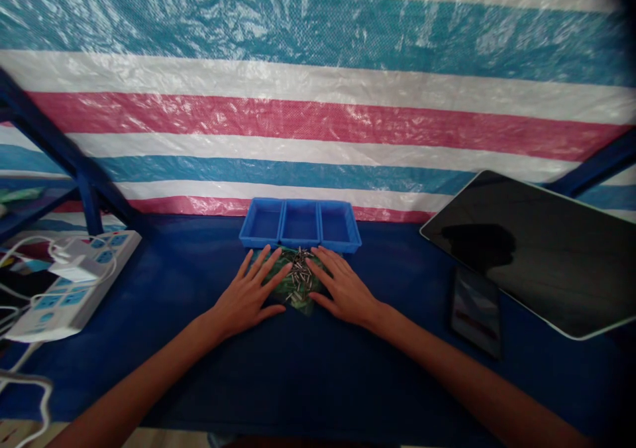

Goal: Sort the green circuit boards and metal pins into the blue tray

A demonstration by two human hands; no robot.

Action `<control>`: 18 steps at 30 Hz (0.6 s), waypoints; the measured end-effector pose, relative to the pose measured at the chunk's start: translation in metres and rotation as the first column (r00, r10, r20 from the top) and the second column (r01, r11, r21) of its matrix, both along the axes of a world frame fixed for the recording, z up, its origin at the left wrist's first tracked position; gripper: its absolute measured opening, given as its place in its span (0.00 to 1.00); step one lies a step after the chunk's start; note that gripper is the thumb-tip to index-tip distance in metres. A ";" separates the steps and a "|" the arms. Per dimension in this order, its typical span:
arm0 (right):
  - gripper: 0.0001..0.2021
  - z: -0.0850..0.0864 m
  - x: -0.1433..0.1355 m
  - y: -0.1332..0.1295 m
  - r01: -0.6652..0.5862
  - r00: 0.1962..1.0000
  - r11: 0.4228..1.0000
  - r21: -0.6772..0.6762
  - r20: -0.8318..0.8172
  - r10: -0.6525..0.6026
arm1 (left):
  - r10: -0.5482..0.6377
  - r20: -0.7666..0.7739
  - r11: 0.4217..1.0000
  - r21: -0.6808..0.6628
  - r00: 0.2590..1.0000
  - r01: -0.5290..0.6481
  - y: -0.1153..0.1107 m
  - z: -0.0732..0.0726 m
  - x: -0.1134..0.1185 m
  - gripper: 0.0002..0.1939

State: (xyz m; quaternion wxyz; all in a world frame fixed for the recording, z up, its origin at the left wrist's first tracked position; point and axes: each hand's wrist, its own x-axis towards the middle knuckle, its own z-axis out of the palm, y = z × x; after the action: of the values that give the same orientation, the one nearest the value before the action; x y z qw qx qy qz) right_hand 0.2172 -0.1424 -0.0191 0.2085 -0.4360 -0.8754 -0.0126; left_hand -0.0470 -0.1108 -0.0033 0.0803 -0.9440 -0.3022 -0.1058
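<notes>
My left hand [251, 295] lies palm down with fingers spread, its fingertips over the left part of a green plastic bag [298, 302]. From the other side my right hand [345, 289] rests flat with its fingers stretched across the bag's right part. Between both hands, a pile of small metal screw-like pieces [300, 269] is heaped on the bag; their exact kind is too small to tell. Just behind the fingertips stands a blue tray [301, 242] with three compartments, and nothing shows inside them. Neither hand grips anything.
On the left lies a white power strip [94, 289] with a white charger [74, 259] and tangled cables. A dark phone [476, 312] and a large black-screened device [541, 256] lie at the right. A striped plastic sheet [298, 116] hangs behind the blue table [318, 375].
</notes>
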 end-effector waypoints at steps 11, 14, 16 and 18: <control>0.31 0.000 -0.003 0.004 -0.010 1.000 1.000 0.011 0.004 0.010 | -0.217 -0.036 0.972 -0.101 0.975 0.213 0.026 0.018 0.010 0.39; 0.28 -0.002 -0.002 0.007 -0.004 1.000 1.000 -0.001 0.027 0.004 | -0.242 -0.028 0.961 -0.144 0.970 0.236 0.034 0.013 0.009 0.37; 0.25 -0.004 0.001 0.009 0.014 1.000 1.000 0.001 0.019 -0.014 | -0.236 -0.014 0.960 -0.156 0.972 0.231 0.038 0.009 0.005 0.35; 0.23 -0.006 0.005 0.009 0.025 1.000 1.000 0.005 0.004 -0.025 | -0.232 0.002 0.960 -0.163 0.973 0.229 0.040 0.005 -0.001 0.34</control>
State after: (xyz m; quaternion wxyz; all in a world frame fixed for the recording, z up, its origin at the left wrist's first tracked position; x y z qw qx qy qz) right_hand 0.2225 -0.1334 -0.0251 0.2077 -0.4465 -0.8701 -0.0181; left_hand -0.0480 -0.0706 0.0018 -0.0069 -0.9770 -0.1971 -0.0813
